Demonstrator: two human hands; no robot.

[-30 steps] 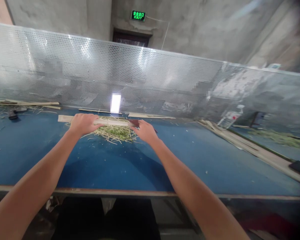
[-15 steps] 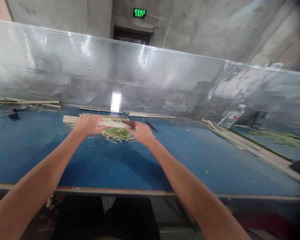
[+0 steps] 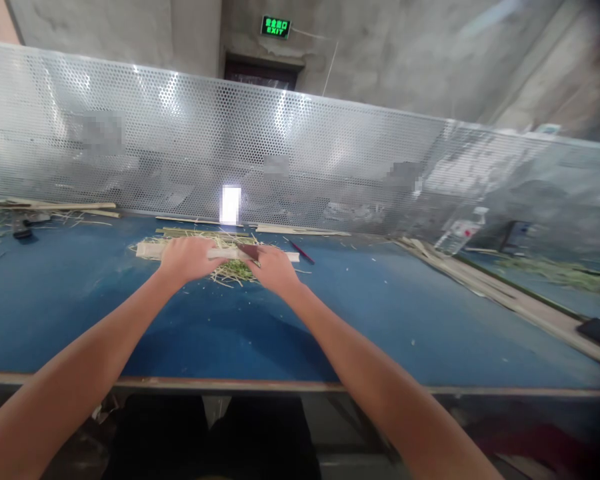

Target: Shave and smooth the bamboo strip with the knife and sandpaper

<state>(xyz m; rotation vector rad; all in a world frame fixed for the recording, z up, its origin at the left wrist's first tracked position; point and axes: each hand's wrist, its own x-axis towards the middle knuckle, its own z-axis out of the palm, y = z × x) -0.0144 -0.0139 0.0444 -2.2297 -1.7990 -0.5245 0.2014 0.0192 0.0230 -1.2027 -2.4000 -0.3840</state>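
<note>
My left hand (image 3: 189,259) is wrapped round a pale bamboo strip (image 3: 223,254), which lies roughly level across the far middle of the table. One end of the strip juts out left of that hand, and the other shows past my right hand (image 3: 276,268). A dark-bladed knife (image 3: 249,251) is gripped in my right hand, its blade resting against the strip; the handle is hidden by my fingers. Thin green and yellow shavings (image 3: 234,271) lie heaped beneath the strip and both hands.
A perforated metal screen (image 3: 260,140) rises behind the blue table (image 3: 205,333). Near it lie a dark red pen-like stick (image 3: 301,251) and some thin strips (image 3: 303,231). A clear bottle (image 3: 461,232) and long bamboo strips (image 3: 505,295) are at right; a black-handled tool (image 3: 22,228) is at left.
My left hand has shifted right with the bamboo strip, whose far end now shows beyond my right hand. My right hand and the knife have moved slightly left.
</note>
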